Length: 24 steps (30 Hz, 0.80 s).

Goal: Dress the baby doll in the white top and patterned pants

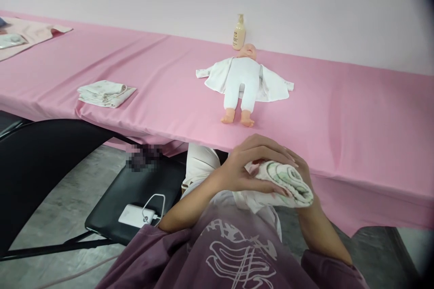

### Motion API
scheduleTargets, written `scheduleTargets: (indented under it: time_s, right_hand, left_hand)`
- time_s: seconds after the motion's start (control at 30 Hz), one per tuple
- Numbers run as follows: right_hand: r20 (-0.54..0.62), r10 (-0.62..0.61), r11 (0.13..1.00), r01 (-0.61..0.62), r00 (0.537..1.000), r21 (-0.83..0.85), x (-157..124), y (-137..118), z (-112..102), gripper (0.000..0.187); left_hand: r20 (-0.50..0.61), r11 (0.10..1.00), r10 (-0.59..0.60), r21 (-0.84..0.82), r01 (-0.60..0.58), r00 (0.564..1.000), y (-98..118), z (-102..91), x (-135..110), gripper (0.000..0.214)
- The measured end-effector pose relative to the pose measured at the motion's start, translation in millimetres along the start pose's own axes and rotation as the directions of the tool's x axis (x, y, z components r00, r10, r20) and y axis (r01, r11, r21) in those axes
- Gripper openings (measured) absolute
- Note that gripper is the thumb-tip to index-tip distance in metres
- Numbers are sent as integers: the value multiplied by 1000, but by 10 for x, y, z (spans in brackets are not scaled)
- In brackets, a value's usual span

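Note:
Close to my chest I hold a rolled white cloth with a green print (288,184) in both hands. My left hand (252,162) lies over its top with fingers curled round it. My right hand (303,174) grips it from behind and beneath, mostly hidden by the roll. On the pink table (162,81) ahead lies a baby doll (241,83), feet towards me, in a white suit on an open white garment. A pump bottle (239,32) stands just behind its head.
A folded patterned cloth (105,93) lies on the table to the left. More cloths (30,34) sit at the far left end. A black folding chair (68,176) stands at my left with a white power bank and cable (139,215) on its seat.

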State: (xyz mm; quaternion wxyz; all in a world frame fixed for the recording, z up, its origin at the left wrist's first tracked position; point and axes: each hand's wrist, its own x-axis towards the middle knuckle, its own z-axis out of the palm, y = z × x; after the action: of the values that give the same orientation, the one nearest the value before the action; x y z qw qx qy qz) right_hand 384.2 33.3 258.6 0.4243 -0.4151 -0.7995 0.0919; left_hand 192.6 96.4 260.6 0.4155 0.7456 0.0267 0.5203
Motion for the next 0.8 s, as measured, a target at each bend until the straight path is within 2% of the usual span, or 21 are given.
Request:
scheduleTargets:
  time_s: [0.07, 0.13, 0.2, 0.27, 0.33, 0.4, 0.47, 0.53, 0.6, 0.63, 0.7, 0.77, 0.8]
  right_hand:
    - [-32, -28, 999, 28, 999, -17, -4, 20, 11, 14]
    - [-13, -43, 998, 42, 999, -46, -1, 18, 24, 13]
    - [15, -19, 999, 20, 1000, -47, -3, -1, 41, 16]
    - [5, 32, 999, -32, 999, 25, -23, -23, 58, 25]
    - [-86, 113, 984, -99, 990, 147, -66, -36, 60, 33]
    - [-214, 213, 961, -165, 953, 223, -129, -31, 33, 41]
    - [-356, 264, 962, -217, 896, 165, -206, -6, -26, 40]
    - [-475, 236, 969, -241, 848, 51, -290, 32, -107, 25]
    - [-538, 175, 976, -218, 825, -17, -371, 69, -205, 25]
    - [-523, 156, 980, -199, 838, -28, -406, 84, -259, 25]
    - [-409, 123, 988, -150, 904, -35, -457, 101, -375, 20]
    - [-269, 59, 996, -76, 961, -54, -475, 106, -490, 25]
    - [-223, 19, 997, -35, 975, -70, -470, 107, -541, 31]
  left_hand:
    - [-35, 999, 7, 47, -5, 999, 28, -28, -46, 49]
    - [-75, 998, 17, 63, -12, 997, 56, -46, -90, 47]
    - [-123, 999, -1, 42, 6, 992, 72, -67, -138, 43]
    - [-161, 999, -40, -2, 40, 986, 79, -109, -190, 41]
    - [-181, 997, -72, -35, 67, 981, 91, -186, -239, 43]
    - [-200, 994, -107, -47, 100, 974, 125, -297, -280, 41]
    - [-220, 990, -141, -39, 136, 965, 178, -422, -312, 38]
    - [-230, 986, -156, 23, 165, 961, 229, -535, -336, 38]
    - [-233, 976, -126, 145, 163, 964, 255, -614, -350, 42]
    - [-229, 968, -96, 204, 145, 969, 256, -639, -351, 46]
    - [-214, 960, -14, 269, 73, 977, 236, -664, -344, 46]
    - [-188, 964, 59, 265, -7, 980, 201, -666, -328, 37]
    - [-178, 966, 84, 257, -36, 981, 182, -661, -320, 31]
